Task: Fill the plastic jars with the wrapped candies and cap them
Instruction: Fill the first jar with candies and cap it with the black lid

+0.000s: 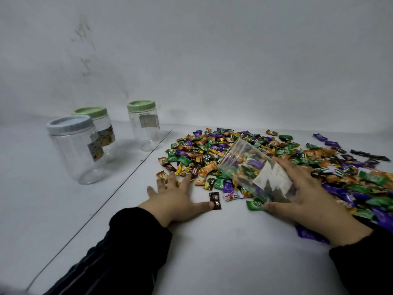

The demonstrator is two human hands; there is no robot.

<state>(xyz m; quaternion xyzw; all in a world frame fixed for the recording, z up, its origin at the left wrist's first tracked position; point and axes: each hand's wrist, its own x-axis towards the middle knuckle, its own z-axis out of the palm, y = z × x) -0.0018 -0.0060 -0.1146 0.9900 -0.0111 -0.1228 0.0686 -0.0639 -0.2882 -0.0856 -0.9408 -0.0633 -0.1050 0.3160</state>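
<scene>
a white bench (212, 252) runs back to the wall, with a seam toward its left side. three capped jars (76, 150) stand near the far left. a wide heap of wrapped candies (202, 150) spreads over the far right part, one dark candy (214, 200) lying apart at the heap's near edge.

Pale grey wall (212, 50) across the whole upper half, smudged with dark scuffs at upper left. White tabletop (212, 241) over the lower half, split by a thin dark seam (119, 186) running diagonally from centre to lower left. Soft, even light, faint shadows only.
</scene>
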